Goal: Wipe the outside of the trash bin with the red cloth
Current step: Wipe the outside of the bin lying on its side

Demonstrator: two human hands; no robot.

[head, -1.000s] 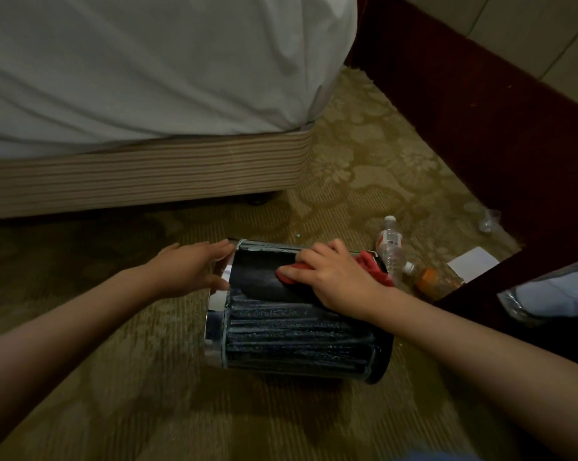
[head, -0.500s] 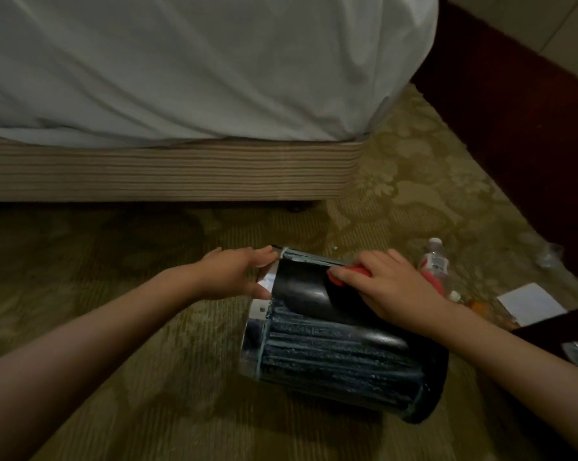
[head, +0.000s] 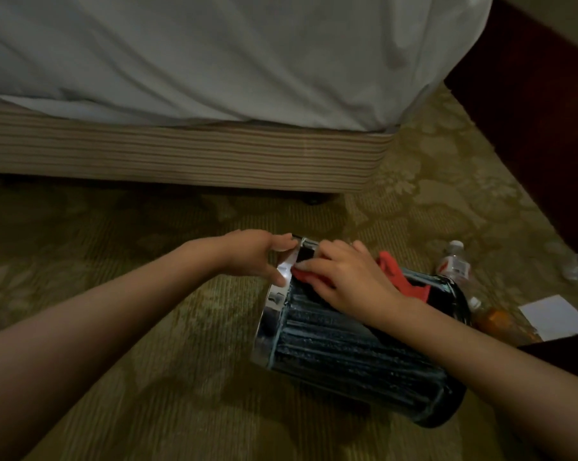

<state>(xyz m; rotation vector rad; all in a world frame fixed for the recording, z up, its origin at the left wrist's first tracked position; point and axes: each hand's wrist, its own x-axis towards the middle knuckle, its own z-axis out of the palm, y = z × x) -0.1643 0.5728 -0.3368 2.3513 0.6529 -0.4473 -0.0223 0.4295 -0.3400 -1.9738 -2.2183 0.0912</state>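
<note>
A dark ribbed trash bin (head: 347, 354) with a shiny metal rim lies on its side on the carpet, rim toward the left. My left hand (head: 254, 254) grips that rim at its upper left. My right hand (head: 344, 277) presses the red cloth (head: 397, 277) flat against the bin's upper side, fingertips close to the rim. Most of the cloth is hidden under the hand; a red fold sticks out behind the wrist.
A bed with a white sheet (head: 214, 54) and striped base (head: 181, 154) runs across the back. Right of the bin lie a clear water bottle (head: 453, 264), an orange drink bottle (head: 493, 321) and a white paper (head: 553, 316). Dark wooden furniture (head: 540, 134) stands at the right.
My right hand slid the cloth leftward along the bin toward the rim. The view shifted, so the bin now sits further right in the frame. My left hand kept its hold.
</note>
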